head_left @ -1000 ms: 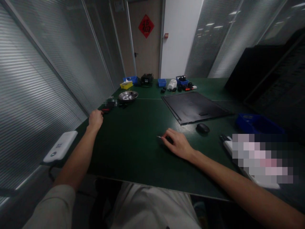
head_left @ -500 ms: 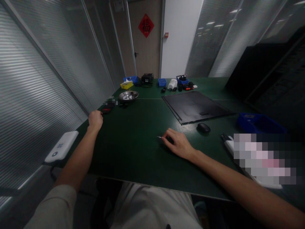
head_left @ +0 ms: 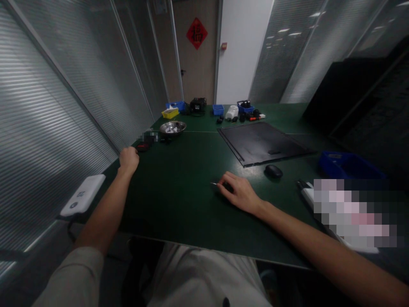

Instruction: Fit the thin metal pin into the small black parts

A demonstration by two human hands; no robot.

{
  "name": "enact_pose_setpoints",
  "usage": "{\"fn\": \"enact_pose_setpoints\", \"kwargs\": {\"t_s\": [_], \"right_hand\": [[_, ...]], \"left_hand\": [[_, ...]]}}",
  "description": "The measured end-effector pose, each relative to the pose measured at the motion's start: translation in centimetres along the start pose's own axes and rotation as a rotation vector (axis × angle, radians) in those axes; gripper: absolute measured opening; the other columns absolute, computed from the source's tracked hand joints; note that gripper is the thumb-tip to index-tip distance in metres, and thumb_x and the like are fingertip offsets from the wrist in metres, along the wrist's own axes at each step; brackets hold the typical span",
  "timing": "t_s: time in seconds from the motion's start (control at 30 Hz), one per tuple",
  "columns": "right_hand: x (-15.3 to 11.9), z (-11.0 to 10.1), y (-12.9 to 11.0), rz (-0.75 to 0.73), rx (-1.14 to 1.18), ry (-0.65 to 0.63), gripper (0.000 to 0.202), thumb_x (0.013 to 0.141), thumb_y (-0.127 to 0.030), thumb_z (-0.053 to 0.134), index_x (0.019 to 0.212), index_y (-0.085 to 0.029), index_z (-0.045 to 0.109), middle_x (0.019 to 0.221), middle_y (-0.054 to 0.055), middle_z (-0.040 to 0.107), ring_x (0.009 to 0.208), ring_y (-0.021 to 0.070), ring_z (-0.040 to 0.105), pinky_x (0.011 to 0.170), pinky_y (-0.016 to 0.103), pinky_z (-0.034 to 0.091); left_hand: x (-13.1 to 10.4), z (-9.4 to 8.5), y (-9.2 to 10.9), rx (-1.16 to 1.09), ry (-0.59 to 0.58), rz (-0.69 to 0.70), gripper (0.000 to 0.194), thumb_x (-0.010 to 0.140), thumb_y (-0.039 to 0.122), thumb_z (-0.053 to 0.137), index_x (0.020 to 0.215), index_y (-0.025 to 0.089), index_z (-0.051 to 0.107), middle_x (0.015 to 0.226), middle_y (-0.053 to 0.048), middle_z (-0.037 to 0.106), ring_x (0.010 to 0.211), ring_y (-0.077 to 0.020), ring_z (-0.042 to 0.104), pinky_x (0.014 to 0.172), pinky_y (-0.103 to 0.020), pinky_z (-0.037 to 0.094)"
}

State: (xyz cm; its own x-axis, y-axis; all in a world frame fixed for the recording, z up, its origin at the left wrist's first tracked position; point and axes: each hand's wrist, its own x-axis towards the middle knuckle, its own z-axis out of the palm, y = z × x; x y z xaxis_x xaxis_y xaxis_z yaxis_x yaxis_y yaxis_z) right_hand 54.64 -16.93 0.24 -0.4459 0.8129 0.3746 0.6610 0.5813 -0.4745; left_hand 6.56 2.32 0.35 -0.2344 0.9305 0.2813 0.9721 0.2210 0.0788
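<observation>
My right hand [head_left: 239, 191] rests on the green table, its fingers closed round a slim tool with a thin silver tip [head_left: 214, 183] that points left; a dark part shows under the fingers, and the exact kind is unclear. At the left edge of the table my left hand [head_left: 129, 159] is curled closed, and whatever it may hold is hidden. Just beyond it lies a black and red object [head_left: 142, 147], close to the fingertips. A black computer mouse [head_left: 273, 171] lies to the right of my right hand.
A metal bowl [head_left: 173, 127] with small parts stands beyond my left hand. A black panel [head_left: 262, 143] lies right of centre, with a blue bin [head_left: 348, 165] beside it. A white box [head_left: 83, 195] sits at the left edge. Blue trays [head_left: 218, 110] line the back.
</observation>
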Motion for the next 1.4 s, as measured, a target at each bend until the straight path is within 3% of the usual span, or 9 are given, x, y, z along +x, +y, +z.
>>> {"fn": "enact_pose_setpoints", "kwargs": {"t_s": [0.37,0.53,0.63,0.73,0.87,0.97,1.07,1.23,1.4], "right_hand": [[0.0,-0.4,-0.4,-0.003,0.005,-0.018,0.020,0.106,-0.035,0.051,0.098,-0.022,0.062,0.095,0.002,0.062,0.072,0.0135,0.057,0.065,0.027,0.040],[-0.1,-0.4,-0.4,-0.007,0.002,-0.033,0.019,0.106,-0.035,0.052,0.098,-0.022,0.063,0.095,0.002,0.063,0.071,0.0135,0.057,0.065,0.027,0.040],[0.0,-0.4,-0.3,-0.001,-0.008,-0.039,0.018,0.106,-0.034,0.052,0.099,-0.022,0.063,0.095,0.002,0.063,0.072,0.0138,0.057,0.065,0.027,0.040],[0.1,-0.4,-0.3,0.010,-0.014,-0.046,0.018,0.106,-0.034,0.052,0.099,-0.022,0.063,0.095,0.002,0.063,0.072,0.0139,0.057,0.065,0.027,0.040],[0.1,-0.4,-0.4,0.035,-0.030,-0.047,0.017,0.105,-0.033,0.052,0.098,-0.022,0.062,0.096,0.002,0.063,0.074,0.0142,0.058,0.067,0.027,0.040],[0.1,-0.6,-0.6,0.060,-0.059,-0.053,0.016,0.105,-0.032,0.052,0.098,-0.022,0.062,0.096,0.003,0.063,0.075,0.0148,0.059,0.067,0.027,0.039],[0.1,-0.6,-0.8,0.084,-0.108,-0.069,0.016,0.105,-0.033,0.053,0.099,-0.022,0.062,0.097,0.003,0.063,0.074,0.0146,0.058,0.064,0.027,0.036],[0.3,-0.3,-0.9,0.092,-0.193,-0.087,0.018,0.105,-0.035,0.053,0.099,-0.022,0.063,0.098,0.002,0.062,0.072,0.0141,0.058,0.062,0.028,0.032],[0.4,0.0,-0.8,0.081,-0.232,-0.108,0.019,0.106,-0.036,0.051,0.101,-0.022,0.064,0.100,0.002,0.063,0.073,0.0141,0.058,0.060,0.028,0.030]], "left_hand": [[-0.3,0.1,-0.2,0.017,0.023,0.009,0.035,0.092,0.015,0.053,0.120,0.012,0.075,0.117,-0.019,0.072,0.110,-0.0341,0.066,0.094,-0.043,0.052],[-0.3,0.0,0.2,-0.089,0.028,0.140,0.032,0.095,0.018,0.055,0.120,0.013,0.076,0.123,-0.016,0.072,0.114,-0.0315,0.065,0.101,-0.043,0.050],[-1.4,-0.6,2.9,-0.242,0.027,0.319,0.030,0.097,0.020,0.057,0.121,0.016,0.076,0.126,-0.013,0.070,0.117,-0.0288,0.064,0.107,-0.041,0.048],[-4.4,-1.6,7.7,-0.464,-0.010,0.552,0.027,0.098,0.023,0.060,0.119,0.019,0.077,0.124,-0.010,0.070,0.113,-0.0249,0.066,0.104,-0.039,0.051],[-11.0,-2.8,14.7,-0.766,-0.258,0.943,0.026,0.100,0.025,0.062,0.123,0.024,0.075,0.124,-0.005,0.070,0.112,-0.0200,0.067,0.098,-0.035,0.055],[-14.8,-3.3,18.0,-0.879,-0.372,1.157,0.022,0.100,0.024,0.065,0.117,0.021,0.077,0.118,-0.007,0.073,0.109,-0.0184,0.068,0.099,-0.034,0.054],[-15.9,-3.5,18.8,-0.935,-0.424,1.197,0.020,0.099,0.022,0.066,0.114,0.019,0.078,0.116,-0.007,0.073,0.109,-0.0181,0.069,0.101,-0.033,0.053],[-15.1,-3.5,18.1,-0.975,-0.443,1.103,0.014,0.096,0.022,0.070,0.106,0.020,0.080,0.114,-0.007,0.075,0.108,-0.0187,0.069,0.098,-0.034,0.054],[-15.7,-3.8,18.4,-0.998,-0.485,1.146,0.015,0.095,0.023,0.071,0.106,0.018,0.080,0.113,-0.008,0.075,0.108,-0.0189,0.070,0.101,-0.034,0.053]]}}
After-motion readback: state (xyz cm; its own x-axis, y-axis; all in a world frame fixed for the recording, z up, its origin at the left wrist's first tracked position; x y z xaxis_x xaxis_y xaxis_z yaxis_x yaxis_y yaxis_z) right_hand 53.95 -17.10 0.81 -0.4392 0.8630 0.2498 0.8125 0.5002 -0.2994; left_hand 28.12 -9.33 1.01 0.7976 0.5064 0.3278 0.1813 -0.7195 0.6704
